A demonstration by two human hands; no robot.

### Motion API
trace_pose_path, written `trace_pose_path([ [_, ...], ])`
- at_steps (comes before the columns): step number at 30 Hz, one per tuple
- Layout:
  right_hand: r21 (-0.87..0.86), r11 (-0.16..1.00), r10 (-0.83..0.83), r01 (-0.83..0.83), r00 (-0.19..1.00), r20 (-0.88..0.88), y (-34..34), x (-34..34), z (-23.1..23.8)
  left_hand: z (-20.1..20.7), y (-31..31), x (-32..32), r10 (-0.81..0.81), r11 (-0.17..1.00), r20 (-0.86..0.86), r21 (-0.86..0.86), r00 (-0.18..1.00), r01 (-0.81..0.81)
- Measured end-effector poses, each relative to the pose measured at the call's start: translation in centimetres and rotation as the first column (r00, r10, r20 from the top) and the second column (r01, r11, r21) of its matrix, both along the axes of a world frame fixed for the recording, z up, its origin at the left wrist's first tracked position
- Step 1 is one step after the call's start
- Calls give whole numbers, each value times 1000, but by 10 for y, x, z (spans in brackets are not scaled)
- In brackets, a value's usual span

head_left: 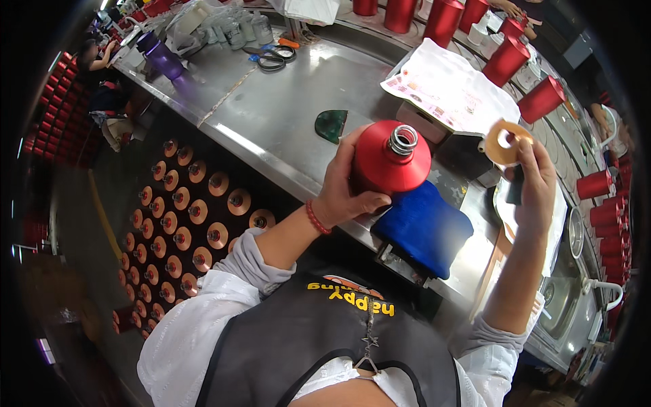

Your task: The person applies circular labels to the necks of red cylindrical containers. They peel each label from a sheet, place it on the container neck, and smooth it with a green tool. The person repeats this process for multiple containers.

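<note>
My left hand (pixel 339 186) is wrapped round a red bottle (pixel 386 163) with a clear, threaded glass neck, its mouth facing up toward me. The bottle is held above a blue cloth-covered pad (pixel 427 227) at the table's near edge. Off to the right and raised, my right hand (pixel 536 169) pinches a tan ring-shaped disc (pixel 502 142) with a round hole in its middle. Disc and bottle are apart. Beyond the bottle, a dark green rounded piece (pixel 331 125) lies on the metal table (pixel 285 95).
At lower left stand many red bottles with tan discs round their necks (pixel 196 210). Scissors (pixel 271 57), a purple drinking bottle (pixel 161 57) and small clear bottles (pixel 237 30) lie farther back. White paper (pixel 454 81) covers a box. Red bottles (pixel 507 60) line a conveyor; other people work nearby.
</note>
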State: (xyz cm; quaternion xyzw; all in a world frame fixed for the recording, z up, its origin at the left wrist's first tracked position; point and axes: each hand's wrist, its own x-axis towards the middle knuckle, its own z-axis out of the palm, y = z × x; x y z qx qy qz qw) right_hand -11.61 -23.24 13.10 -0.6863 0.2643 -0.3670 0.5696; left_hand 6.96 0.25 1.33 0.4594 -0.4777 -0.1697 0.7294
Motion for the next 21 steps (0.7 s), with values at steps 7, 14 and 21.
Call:
trace_pose_path([
  [7, -31, 933, 360, -360, 919, 160, 77, 56, 54, 43, 14, 46, -298, 911, -184, 238, 937, 337],
  [14, -28, 931, 366, -365, 927, 80, 71, 50, 49, 54, -11, -8, 165, 964, 151, 184, 975, -191],
  [21, -98, 953, 292, -285, 955, 56, 69, 58, 42, 65, -15, 44, -502, 844, -273, 54, 821, 534],
])
